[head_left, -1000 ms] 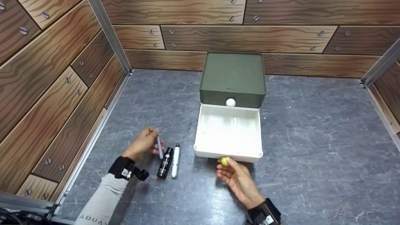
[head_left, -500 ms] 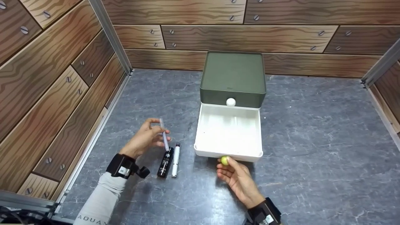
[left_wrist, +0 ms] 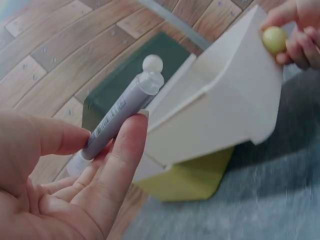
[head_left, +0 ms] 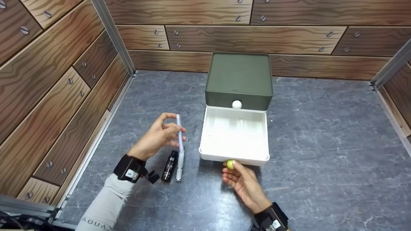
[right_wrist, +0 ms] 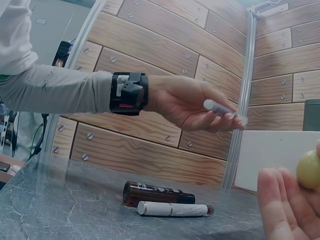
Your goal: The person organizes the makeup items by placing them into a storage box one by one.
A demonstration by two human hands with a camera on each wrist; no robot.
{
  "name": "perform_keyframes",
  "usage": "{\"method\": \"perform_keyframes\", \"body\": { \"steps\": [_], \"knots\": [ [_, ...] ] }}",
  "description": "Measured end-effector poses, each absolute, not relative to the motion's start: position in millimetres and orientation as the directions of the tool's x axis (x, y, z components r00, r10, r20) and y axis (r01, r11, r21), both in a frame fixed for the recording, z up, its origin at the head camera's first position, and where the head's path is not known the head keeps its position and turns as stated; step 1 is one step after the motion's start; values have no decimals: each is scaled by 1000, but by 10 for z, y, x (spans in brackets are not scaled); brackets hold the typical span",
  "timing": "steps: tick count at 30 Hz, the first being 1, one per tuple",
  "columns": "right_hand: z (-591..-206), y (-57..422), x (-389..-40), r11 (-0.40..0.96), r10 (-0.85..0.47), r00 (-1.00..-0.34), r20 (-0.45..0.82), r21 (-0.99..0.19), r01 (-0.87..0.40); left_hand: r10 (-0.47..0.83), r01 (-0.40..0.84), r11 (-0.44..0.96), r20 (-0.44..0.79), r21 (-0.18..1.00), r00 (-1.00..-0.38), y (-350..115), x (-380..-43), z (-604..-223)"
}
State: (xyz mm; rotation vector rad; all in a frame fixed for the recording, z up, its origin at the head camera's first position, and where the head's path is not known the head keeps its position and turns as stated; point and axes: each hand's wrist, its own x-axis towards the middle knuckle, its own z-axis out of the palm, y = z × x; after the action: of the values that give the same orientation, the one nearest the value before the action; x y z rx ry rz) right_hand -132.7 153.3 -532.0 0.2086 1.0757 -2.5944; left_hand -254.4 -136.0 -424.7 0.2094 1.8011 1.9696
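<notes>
Rightward and up went the lilac tube [head_left: 180, 138] since half a second earlier, to left of centre in the head view, its long axis near vertical in that frame, top leaning slightly left. Fingers of the left hand [head_left: 158, 134] pinched it; fingers of the right hand [head_left: 246, 187] were clamped on the yellow-green knob [head_left: 230, 164] of the pulled-out white drawer [head_left: 235, 136], its floor showing, below the green box [head_left: 239, 73].

Bottle [head_left: 169, 166] L of tube [head_left: 180, 166] on table [head_left: 321, 144], poss. touching; both L of drawer [head_left: 228, 138], cabinet [head_left: 239, 73] behind it.
</notes>
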Motion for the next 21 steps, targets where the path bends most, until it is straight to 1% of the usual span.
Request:
{"method": "perform_keyframes", "body": {
  "steps": [9,21],
  "knots": [
    [-5323,1540,-1337,-655,-252,-937,-242,-670,350,508,-208,-54,-153,977,-848,-1140,-2541,-4089],
    [-5321,1538,-1327,-656,-252,-939,-236,-671,345,534,-204,6,-175,979,-827,-800,-2626,-4025]
  ]
}}
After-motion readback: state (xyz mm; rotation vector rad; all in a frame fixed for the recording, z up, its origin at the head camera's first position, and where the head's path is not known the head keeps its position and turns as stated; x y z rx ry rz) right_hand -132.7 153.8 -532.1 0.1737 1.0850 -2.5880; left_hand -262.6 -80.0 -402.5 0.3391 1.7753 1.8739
